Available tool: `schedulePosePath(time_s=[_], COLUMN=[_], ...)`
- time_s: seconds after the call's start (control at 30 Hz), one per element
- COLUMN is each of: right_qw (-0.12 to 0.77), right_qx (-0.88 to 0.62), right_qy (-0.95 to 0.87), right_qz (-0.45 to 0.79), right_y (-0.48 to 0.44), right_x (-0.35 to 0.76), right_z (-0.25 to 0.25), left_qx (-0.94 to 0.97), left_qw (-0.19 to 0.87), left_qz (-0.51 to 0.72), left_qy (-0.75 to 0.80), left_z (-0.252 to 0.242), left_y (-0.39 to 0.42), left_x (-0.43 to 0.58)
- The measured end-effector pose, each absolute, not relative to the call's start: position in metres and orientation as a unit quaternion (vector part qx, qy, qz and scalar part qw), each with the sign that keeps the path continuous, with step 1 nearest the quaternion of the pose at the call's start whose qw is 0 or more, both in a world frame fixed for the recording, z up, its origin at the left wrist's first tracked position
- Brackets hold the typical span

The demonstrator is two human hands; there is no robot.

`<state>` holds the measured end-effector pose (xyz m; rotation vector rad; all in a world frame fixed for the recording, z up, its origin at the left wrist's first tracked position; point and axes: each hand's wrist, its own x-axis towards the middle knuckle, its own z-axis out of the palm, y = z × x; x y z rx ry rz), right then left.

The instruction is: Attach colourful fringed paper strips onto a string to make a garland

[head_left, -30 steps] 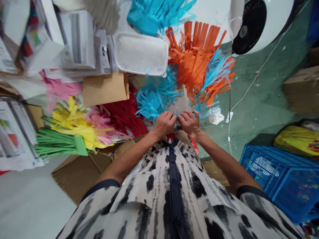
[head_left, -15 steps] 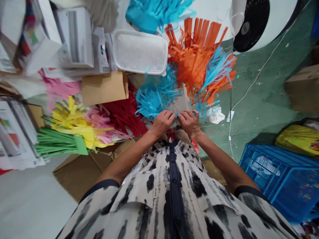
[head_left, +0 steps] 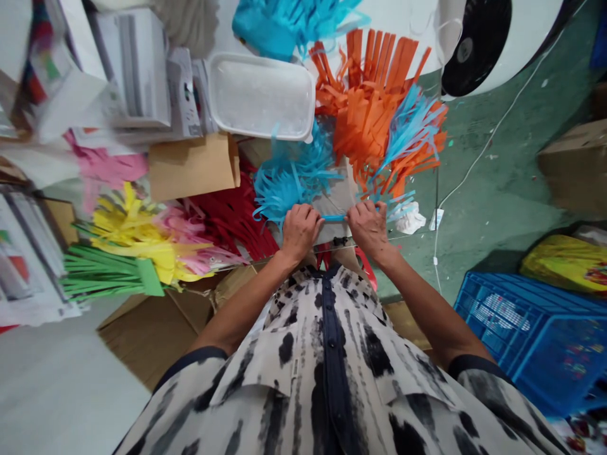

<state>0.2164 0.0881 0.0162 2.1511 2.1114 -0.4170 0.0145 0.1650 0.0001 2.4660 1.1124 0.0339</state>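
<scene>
since half a second ago the two hands have drawn apart: then the knuckles were touching, and now we see a gap between them, with a blue paper strip (head_left: 334,218) stretched flat across it. the left hand (head_left: 300,229) has its fingers curled in tight and pinches the left end of the strip; the right hand (head_left: 368,226) is closed the same way on the right end. we cannot see the fingertips themselves, because they are turned away from the camera. the strip lies level, just over a grey surface at the near edge of the work place, right in front of the person's patterned shirt. just behind the left hand lies a heap of blue fringed paper (head_left: 289,180), and beyond the right hand a bigger heap of orange fringed paper (head_left: 374,107) with some blue strands mixed in. near the right hand, toward the floor, is a crumpled white paper (head_left: 410,221). on the left side we see red fringes (head_left: 227,218), pink fringes (head_left: 190,234), yellow fringes (head_left: 128,230) and green fringes (head_left: 102,278), well apart from the hands. a brown envelope (head_left: 190,165) lies beside a white plastic tub (head_left: 260,95). on the green floor stand a blue crate (head_left: 535,335) and a white fan (head_left: 474,44), and a white cable (head_left: 474,164) runs between them.
</scene>
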Motion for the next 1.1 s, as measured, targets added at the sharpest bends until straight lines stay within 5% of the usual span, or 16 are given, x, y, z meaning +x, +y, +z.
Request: schedulePosePath(time_s=[0.3,0.73,1.1], right_qw=[0.058,-0.075,-0.083], right_qx=[0.697,0.716,0.706], right_qy=[0.704,0.692,0.701], right_qz=[-0.127,-0.059,-0.055], right_y=[0.091,0.065,0.032], right_x=[0.216,0.193,0.205], right_z=[0.021,0.007,-0.002], left_qx=[0.883,0.886,0.895], left_qw=[0.245,0.222,0.202], left_qz=[-0.026,-0.120,-0.122], left_qy=[0.399,0.390,0.378], left_z=[0.018,0.032,0.035], left_y=[0.177,0.190,0.192], left_x=[0.020,0.038,0.030])
